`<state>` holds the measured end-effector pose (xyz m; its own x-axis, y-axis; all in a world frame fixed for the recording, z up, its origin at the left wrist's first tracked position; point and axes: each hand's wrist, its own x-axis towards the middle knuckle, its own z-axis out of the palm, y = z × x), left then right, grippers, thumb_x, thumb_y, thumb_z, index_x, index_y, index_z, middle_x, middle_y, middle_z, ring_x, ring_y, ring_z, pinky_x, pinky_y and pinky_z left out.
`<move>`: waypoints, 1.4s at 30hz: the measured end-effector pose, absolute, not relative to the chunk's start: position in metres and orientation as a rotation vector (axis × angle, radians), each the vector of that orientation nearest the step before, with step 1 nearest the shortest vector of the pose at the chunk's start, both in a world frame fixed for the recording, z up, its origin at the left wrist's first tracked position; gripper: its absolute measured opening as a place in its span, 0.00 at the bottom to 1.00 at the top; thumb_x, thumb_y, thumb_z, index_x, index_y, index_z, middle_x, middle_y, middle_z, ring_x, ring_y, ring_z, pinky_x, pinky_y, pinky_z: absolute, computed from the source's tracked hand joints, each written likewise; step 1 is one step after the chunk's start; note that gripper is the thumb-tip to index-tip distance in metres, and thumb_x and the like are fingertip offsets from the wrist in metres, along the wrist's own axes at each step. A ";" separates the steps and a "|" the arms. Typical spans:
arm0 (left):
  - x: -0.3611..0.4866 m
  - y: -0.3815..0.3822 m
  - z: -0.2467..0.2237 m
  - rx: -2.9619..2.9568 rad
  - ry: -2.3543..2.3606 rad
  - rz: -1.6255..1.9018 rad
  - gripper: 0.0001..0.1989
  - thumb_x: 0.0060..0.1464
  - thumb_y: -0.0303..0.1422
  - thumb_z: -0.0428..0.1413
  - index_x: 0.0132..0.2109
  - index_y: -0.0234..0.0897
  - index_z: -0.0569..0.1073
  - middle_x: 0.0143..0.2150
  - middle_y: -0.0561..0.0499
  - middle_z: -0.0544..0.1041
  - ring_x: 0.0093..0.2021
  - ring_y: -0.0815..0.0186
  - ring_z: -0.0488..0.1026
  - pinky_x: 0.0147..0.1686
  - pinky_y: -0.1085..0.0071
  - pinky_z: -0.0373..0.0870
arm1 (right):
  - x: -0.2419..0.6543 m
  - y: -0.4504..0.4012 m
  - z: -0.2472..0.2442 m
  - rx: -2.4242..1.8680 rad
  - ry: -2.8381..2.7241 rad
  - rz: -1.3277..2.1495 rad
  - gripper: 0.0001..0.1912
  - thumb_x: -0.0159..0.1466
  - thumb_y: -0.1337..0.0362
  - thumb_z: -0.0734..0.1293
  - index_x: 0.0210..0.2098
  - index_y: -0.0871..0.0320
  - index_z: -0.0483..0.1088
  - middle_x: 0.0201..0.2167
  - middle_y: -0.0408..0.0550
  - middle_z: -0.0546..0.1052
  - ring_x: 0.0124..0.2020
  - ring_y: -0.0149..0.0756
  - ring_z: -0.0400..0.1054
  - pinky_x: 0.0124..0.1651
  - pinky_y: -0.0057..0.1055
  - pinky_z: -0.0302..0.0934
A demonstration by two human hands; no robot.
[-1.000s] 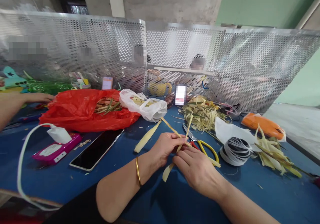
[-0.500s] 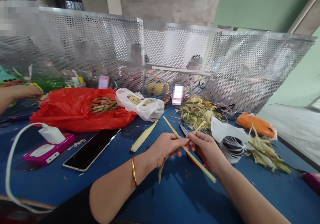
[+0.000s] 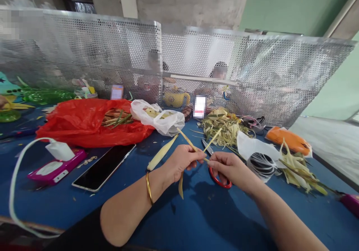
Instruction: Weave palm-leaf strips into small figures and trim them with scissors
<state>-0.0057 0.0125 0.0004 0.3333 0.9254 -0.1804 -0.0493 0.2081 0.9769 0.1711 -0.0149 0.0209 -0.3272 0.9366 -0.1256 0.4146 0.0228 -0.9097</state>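
Observation:
My left hand (image 3: 188, 157) pinches a pale dry husk strip (image 3: 186, 137) that slants up and left from its fingertips. A thin curled husk end (image 3: 181, 186) hangs below that hand. Close against it, my right hand (image 3: 228, 167) is closed with thumb and fingers at the strip's lower end. A second narrow piece (image 3: 213, 139) crosses there and points up to the right; which fingers grip it is unclear. Red-handled scissors (image 3: 218, 182) lie on the blue table, partly behind my right hand. A rolled pale husk (image 3: 162, 153) rests beyond my left wrist.
A phone (image 3: 103, 167) and purple power strip (image 3: 57, 167) lie left. Behind them are a red bag (image 3: 71, 122) and white bag (image 3: 157, 117) holding plant strips. A husk pile (image 3: 221, 127), wire coil (image 3: 262, 167) and orange packet (image 3: 288, 141) lie right. A perforated metal screen (image 3: 190, 53) stands behind.
The strip's long end below my right hand no longer shows, and my fingers are now at its lower end. More of the scissors' handles shows. Another person's arm at left has withdrawn.

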 end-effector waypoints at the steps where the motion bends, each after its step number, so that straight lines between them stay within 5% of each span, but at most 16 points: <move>1: -0.006 0.013 0.000 1.138 0.991 0.864 0.12 0.41 0.37 0.65 0.31 0.33 0.74 0.22 0.54 0.72 0.18 0.77 0.59 0.17 0.78 0.50 | 0.171 -0.016 0.021 -1.368 -1.851 1.168 0.20 0.58 0.48 0.66 0.22 0.57 0.63 0.16 0.38 0.66 0.17 0.26 0.56 0.21 0.25 0.50; 4: -0.006 0.014 0.001 1.115 1.012 0.855 0.12 0.40 0.36 0.65 0.29 0.33 0.74 0.20 0.56 0.69 0.17 0.78 0.57 0.17 0.78 0.48 | 0.171 -0.018 0.022 -1.321 -1.938 0.949 0.20 0.60 0.51 0.65 0.19 0.57 0.62 0.15 0.37 0.61 0.19 0.26 0.52 0.23 0.25 0.47; 12: -0.008 0.015 0.008 1.075 0.999 0.849 0.10 0.38 0.33 0.65 0.27 0.32 0.74 0.20 0.54 0.71 0.16 0.78 0.58 0.17 0.78 0.47 | 0.180 -0.027 0.037 -1.255 -1.826 1.284 0.20 0.59 0.49 0.66 0.22 0.58 0.64 0.13 0.35 0.59 0.16 0.24 0.48 0.20 0.24 0.42; 19: -0.013 0.014 0.013 1.024 0.858 0.739 0.19 0.49 0.46 0.59 0.32 0.30 0.76 0.25 0.51 0.74 0.18 0.76 0.62 0.18 0.77 0.54 | 0.189 -0.018 0.035 -1.228 -1.788 1.573 0.23 0.60 0.46 0.65 0.32 0.62 0.73 0.24 0.46 0.74 0.22 0.28 0.64 0.26 0.25 0.56; 33: 0.001 0.003 0.003 1.245 0.951 0.689 0.11 0.46 0.35 0.61 0.23 0.32 0.73 0.19 0.55 0.70 0.15 0.78 0.57 0.16 0.77 0.51 | 0.163 -0.007 0.000 -1.260 -1.263 1.163 0.21 0.51 0.48 0.72 0.18 0.58 0.63 0.14 0.39 0.67 0.16 0.26 0.58 0.22 0.25 0.53; 38: 0.003 0.001 0.005 1.098 1.043 0.780 0.09 0.46 0.35 0.62 0.29 0.31 0.76 0.22 0.50 0.75 0.18 0.73 0.66 0.18 0.77 0.59 | 0.172 -0.013 0.010 -1.544 -1.673 0.413 0.21 0.62 0.50 0.63 0.19 0.57 0.64 0.14 0.41 0.67 0.17 0.29 0.60 0.23 0.27 0.49; 42: 0.001 0.004 0.006 0.868 1.007 0.911 0.12 0.42 0.35 0.65 0.31 0.29 0.78 0.27 0.47 0.78 0.25 0.70 0.72 0.27 0.75 0.67 | 0.168 -0.027 0.020 -1.134 -2.149 -0.288 0.10 0.68 0.62 0.60 0.36 0.58 0.71 0.28 0.46 0.75 0.30 0.34 0.67 0.34 0.30 0.54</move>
